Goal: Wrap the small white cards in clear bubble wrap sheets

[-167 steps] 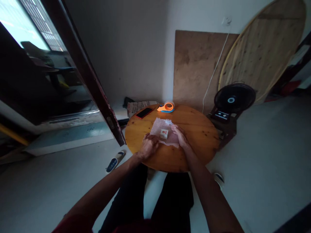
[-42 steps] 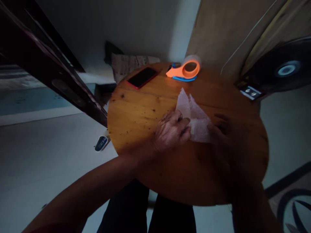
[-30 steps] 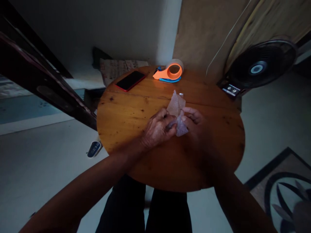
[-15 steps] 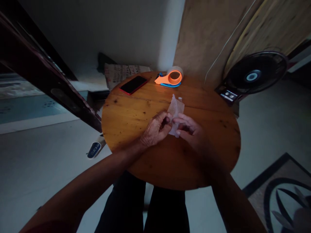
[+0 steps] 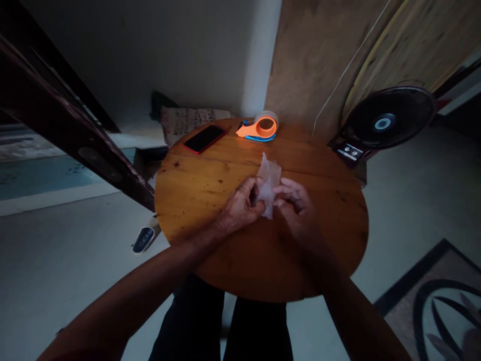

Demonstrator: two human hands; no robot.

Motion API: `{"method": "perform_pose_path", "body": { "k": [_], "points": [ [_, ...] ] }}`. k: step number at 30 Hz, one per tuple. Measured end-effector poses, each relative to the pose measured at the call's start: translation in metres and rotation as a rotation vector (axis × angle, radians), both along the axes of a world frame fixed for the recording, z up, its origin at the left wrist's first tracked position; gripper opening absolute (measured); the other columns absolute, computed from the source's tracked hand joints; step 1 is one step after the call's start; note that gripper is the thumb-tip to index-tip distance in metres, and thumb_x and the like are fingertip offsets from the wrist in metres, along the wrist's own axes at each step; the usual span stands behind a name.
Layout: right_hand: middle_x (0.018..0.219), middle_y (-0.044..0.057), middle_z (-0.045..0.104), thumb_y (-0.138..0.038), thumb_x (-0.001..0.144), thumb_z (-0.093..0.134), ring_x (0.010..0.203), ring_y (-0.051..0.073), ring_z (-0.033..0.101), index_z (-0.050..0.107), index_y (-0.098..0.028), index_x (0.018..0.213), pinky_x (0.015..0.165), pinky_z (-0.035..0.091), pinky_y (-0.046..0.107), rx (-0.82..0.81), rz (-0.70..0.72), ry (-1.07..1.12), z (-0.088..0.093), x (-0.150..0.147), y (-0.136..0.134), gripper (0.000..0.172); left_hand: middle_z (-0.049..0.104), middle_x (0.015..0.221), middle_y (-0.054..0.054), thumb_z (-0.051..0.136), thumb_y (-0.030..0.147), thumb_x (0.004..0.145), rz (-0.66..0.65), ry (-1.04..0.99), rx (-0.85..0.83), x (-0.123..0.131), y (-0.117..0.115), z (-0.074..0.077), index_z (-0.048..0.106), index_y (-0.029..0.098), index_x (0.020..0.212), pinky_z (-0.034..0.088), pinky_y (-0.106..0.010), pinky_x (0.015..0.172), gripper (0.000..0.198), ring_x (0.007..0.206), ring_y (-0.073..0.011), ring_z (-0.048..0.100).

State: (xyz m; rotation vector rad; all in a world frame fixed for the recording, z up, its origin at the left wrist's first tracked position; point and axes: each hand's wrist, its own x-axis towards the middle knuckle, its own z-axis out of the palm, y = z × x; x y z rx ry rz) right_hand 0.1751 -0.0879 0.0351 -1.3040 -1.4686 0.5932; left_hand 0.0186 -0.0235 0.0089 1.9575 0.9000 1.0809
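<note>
Clock positions read on the round table top, 12 at its far edge, 6 at the person's side.

Nearest: two legs in dark trousers (image 5: 188,321), below the table's 6 o'clock rim. Wooden table (image 5: 263,265) bare-grained, with dark knots. Forearms come in from about 7 and 5.

Left hand (image 5: 242,205): narrow, thumb and fingers bent in, holding the left edge of the folded wrap (image 5: 268,193). Right hand (image 5: 295,203): fingers partly curled, gap narrow, fingertips at the wrap's right edge; cannot tell whether it grips or only touches. Wrap is whitish, translucent, between the hands, just off table centre toward 12; its tip points to 12. Contents, if any, not distinguishable.

On the floor: a shoe (image 5: 146,236) with dark blue insole, outside the rim between 8 and 9; a patterned inlay (image 5: 432,286), well out at 4.

Far part of table: red-edged phone (image 5: 205,139), screen dark, lying flat near 11. Tape dispenser (image 5: 248,130), orange over blue, at 12, roll attached.

Beyond the rim: printed sack (image 5: 191,120) at 11; black fan (image 5: 404,118) at 2. Against the wall, brown board (image 5: 311,55) at 1, with white cord (image 5: 349,64) in front; round wooden panel (image 5: 409,55) past it, between 1 and 2.
</note>
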Motion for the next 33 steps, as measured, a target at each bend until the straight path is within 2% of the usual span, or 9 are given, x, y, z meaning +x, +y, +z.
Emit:
{"method": "perform_pose_path", "body": {
  "k": [4, 8, 12, 16, 20, 23, 28, 30, 33],
  "points": [
    [0.091, 0.002, 0.063, -0.027, 0.084, 0.055, 0.075, 0.015, 0.060, 0.058, -0.024, 0.101, 0.072, 0.052, 0.033, 0.027, -0.158, 0.064, -0.005, 0.007, 0.006, 0.017, 0.051, 0.082, 0.001, 0.055, 0.013, 0.072, 0.039, 0.037, 0.075, 0.001, -0.001, 0.001, 0.054, 0.020, 0.104, 0.047, -0.026, 0.073, 0.033, 0.075, -0.0125, 0.052],
    [0.090, 0.003, 0.063, -0.027, 0.084, 0.054, 0.077, 0.016, 0.060, 0.059, -0.023, 0.099, 0.072, 0.051, 0.033, 0.012, -0.161, 0.002, -0.013, 0.008, 0.010, 0.016, 0.052, 0.091, -0.003, 0.056, 0.014, 0.070, 0.060, 0.075, 0.134, 0.001, -0.001, 0.003, 0.057, 0.019, 0.095, 0.048, -0.030, 0.079, 0.025, 0.084, -0.0160, 0.054],
    [0.093, 0.004, 0.064, -0.028, 0.085, 0.052, 0.078, 0.017, 0.061, 0.059, -0.022, 0.101, 0.074, 0.051, 0.034, 0.007, -0.158, -0.073, -0.015, 0.017, 0.011, 0.018, 0.055, 0.106, -0.006, 0.057, 0.015, 0.070, 0.032, 0.093, 0.179, 0.000, 0.002, 0.003, 0.056, 0.019, 0.103, 0.047, -0.036, 0.091, 0.034, 0.101, -0.0205, 0.053],
    [0.107, 0.007, 0.063, -0.024, 0.086, 0.048, 0.093, 0.021, 0.061, 0.062, -0.024, 0.107, 0.083, 0.050, 0.039, 0.025, -0.114, -0.314, 0.001, 0.033, 0.017, 0.025, 0.059, 0.111, -0.008, 0.056, 0.015, 0.072, -0.014, 0.124, 0.190, 0.000, 0.005, 0.001, 0.054, 0.017, 0.115, 0.044, -0.040, 0.098, 0.044, 0.106, -0.0230, 0.053],
    [0.139, 0.009, 0.045, -0.013, 0.082, 0.043, 0.124, 0.027, 0.047, 0.065, -0.024, 0.111, 0.102, 0.039, 0.046, 0.117, 0.067, -0.681, 0.024, 0.035, 0.036, 0.038, 0.059, 0.118, -0.010, 0.055, 0.014, 0.072, -0.053, 0.110, 0.186, 0.001, 0.008, -0.002, 0.053, 0.016, 0.121, 0.043, -0.040, 0.100, 0.049, 0.111, -0.0238, 0.053],
    [0.149, 0.007, 0.036, -0.011, 0.079, 0.046, 0.125, 0.029, 0.044, 0.067, -0.023, 0.107, 0.101, 0.038, 0.047, 0.055, 0.183, -0.955, 0.035, 0.027, 0.052, 0.037, 0.061, 0.117, -0.010, 0.056, 0.014, 0.071, -0.063, 0.083, 0.192, 0.001, 0.010, -0.006, 0.055, 0.016, 0.120, 0.043, -0.041, 0.100, 0.049, 0.110, -0.0240, 0.054],
    [0.152, 0.011, 0.033, -0.018, 0.081, 0.052, 0.124, 0.034, 0.041, 0.067, -0.017, 0.093, 0.091, 0.037, 0.047, 0.025, 0.125, -1.315, 0.048, 0.026, 0.061, 0.019, 0.061, 0.121, -0.009, 0.054, 0.013, 0.072, -0.115, 0.074, 0.166, 0.001, 0.010, -0.005, 0.056, 0.017, 0.122, 0.043, -0.040, 0.102, 0.050, 0.113, -0.0233, 0.055],
    [0.153, 0.012, 0.031, -0.017, 0.080, 0.052, 0.127, 0.036, 0.038, 0.067, -0.016, 0.093, 0.091, 0.036, 0.047, 0.060, 0.106, -1.371, 0.053, 0.031, 0.060, 0.019, 0.062, 0.121, -0.008, 0.053, 0.012, 0.073, -0.140, 0.085, 0.147, 0.000, 0.009, -0.002, 0.057, 0.017, 0.121, 0.044, -0.039, 0.101, 0.048, 0.113, -0.0234, 0.056],
    [0.154, 0.012, 0.030, -0.016, 0.079, 0.052, 0.122, 0.037, 0.042, 0.066, -0.015, 0.101, 0.092, 0.036, 0.049, 0.069, 0.075, -1.358, 0.056, 0.036, 0.061, 0.026, 0.063, 0.119, -0.008, 0.051, 0.012, 0.074, -0.167, 0.099, 0.132, -0.001, 0.008, 0.001, 0.057, 0.017, 0.121, 0.046, -0.039, 0.100, 0.048, 0.111, -0.0234, 0.057]
  ]
}}
